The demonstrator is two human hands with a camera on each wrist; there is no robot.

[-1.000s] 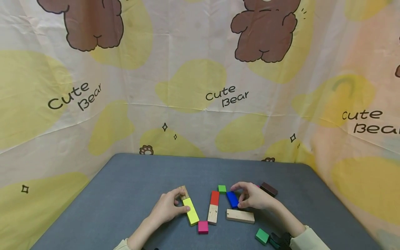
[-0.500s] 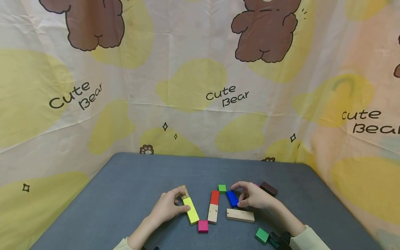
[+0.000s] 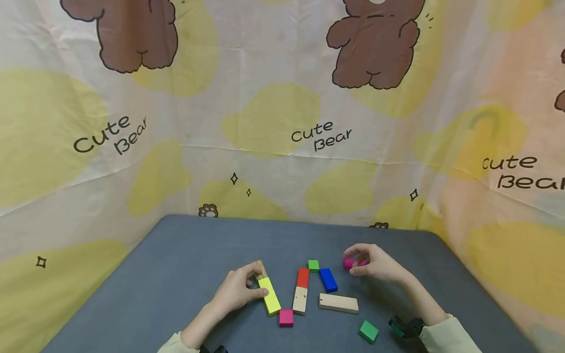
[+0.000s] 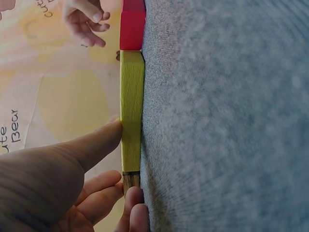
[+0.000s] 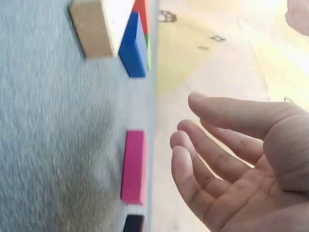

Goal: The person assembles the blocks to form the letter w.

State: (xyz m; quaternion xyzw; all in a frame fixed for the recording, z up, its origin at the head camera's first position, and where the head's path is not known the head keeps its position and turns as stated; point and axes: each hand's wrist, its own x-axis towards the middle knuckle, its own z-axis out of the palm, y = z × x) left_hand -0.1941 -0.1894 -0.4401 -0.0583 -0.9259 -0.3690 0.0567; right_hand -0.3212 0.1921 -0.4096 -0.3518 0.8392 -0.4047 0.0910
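Observation:
My left hand (image 3: 234,291) rests at a slanted row of blocks. Its straight thumb touches the side of a yellow block (image 3: 269,296), while its other fingers lie at the plain wooden block (image 4: 129,181) joined to the yellow one's far end. A pink block (image 3: 286,318) sits at the row's near end. Over at the right, my right hand (image 3: 379,264) hovers by a longer pink block (image 5: 134,166), partly covered by the fingers in the head view. In the right wrist view, that hand's fingers are loosely bent, apart from the block and holding nothing.
A red block (image 3: 302,277) meets a wooden one (image 3: 299,300); beyond are a small green block (image 3: 313,266) and a slanted blue block (image 3: 328,280). A long wooden block (image 3: 338,303) and another green block (image 3: 368,331) lie nearer. A dark block (image 5: 133,224) lies past the pink one.
My right hand has left the blue block and moved right and away from me, to the longer pink block. The dark block is now covered in the head view. My left hand stays put.

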